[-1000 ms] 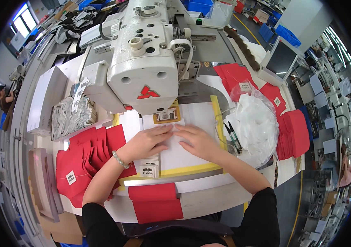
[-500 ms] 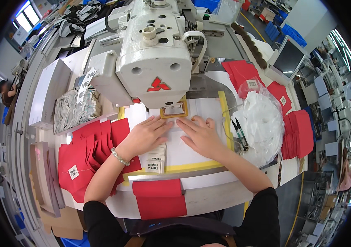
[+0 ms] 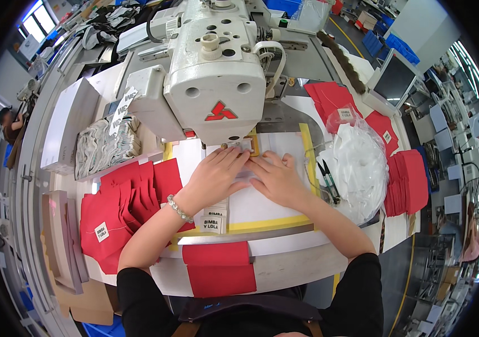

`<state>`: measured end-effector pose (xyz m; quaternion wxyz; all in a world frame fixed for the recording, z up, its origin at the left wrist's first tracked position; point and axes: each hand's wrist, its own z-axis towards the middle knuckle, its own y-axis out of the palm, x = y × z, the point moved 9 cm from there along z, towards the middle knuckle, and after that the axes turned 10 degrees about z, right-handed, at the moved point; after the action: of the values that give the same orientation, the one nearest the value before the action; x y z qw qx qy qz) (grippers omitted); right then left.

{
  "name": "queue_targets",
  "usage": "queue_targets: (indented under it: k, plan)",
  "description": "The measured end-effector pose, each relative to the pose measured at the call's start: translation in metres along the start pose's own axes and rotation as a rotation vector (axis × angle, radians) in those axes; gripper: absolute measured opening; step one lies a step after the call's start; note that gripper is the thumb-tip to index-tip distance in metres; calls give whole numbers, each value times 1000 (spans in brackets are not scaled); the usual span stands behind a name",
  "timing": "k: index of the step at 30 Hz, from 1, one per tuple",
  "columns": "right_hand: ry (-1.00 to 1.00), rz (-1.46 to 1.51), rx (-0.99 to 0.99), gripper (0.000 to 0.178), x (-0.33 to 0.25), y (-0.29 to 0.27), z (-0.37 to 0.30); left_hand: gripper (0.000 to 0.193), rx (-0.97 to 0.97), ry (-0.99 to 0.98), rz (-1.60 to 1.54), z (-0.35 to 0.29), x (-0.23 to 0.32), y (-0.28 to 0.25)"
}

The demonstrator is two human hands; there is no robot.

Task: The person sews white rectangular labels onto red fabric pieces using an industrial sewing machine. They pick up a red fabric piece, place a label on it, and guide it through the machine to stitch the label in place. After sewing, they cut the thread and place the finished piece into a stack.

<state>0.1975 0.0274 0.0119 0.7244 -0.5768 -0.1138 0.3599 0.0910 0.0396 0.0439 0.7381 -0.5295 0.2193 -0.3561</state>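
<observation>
The left hand (image 3: 214, 177) lies with its fingers long and close together, their tips over the front edge of a smooth yellow frame (image 3: 254, 145) beneath the sewing machine (image 3: 215, 92). The right hand (image 3: 280, 182) meets it there, forefinger reaching toward the left fingertips, outer fingers gently bent. Neither hand is clenched; whether anything is pinched under the fingertips cannot be told, as the fingers cover that spot.

The machine's head is a bulky, rounded casting in glossy white, with dark round holes and a red three-part emblem. Under both hands spreads a flat white sheet (image 3: 256, 210), bordered by matte yellow tape (image 3: 270, 227). Just in front of the left palm sits an overlapping row of small, pale rectangular labels (image 3: 215, 223) with dark print. A bracelet (image 3: 180, 210) of rounded, pale beads circles the left wrist.

To the left, dense red fabric pieces (image 3: 118, 210) fan out in layers with crisp edges. A flat, rectangular red piece (image 3: 220, 269) lies at the table's front edge. Near the right forearm, slender dark-handled tools (image 3: 329, 182) rest beside a crinkled, translucent plastic bag (image 3: 357, 168) bulging with white material; beyond it stands a stack of red panels (image 3: 405, 182) with rounded corners.
</observation>
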Motion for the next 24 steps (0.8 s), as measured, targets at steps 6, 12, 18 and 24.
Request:
queue_targets:
  k: [6, 12, 18, 24]
  plan:
    - [22, 57, -50, 39, 9, 7, -3, 61, 11, 1, 17, 15, 2, 14]
    - [6, 35, 0, 40, 6, -2, -3, 53, 25, -9, 16, 21, 4, 15]
    - [73, 139, 4, 40, -17, -34, -27, 49, 5, -15, -40, 16, -3, 15]
    - [145, 267, 63, 23, -47, -49, -83, 35, 0, 7, -263, -34, 34, -39]
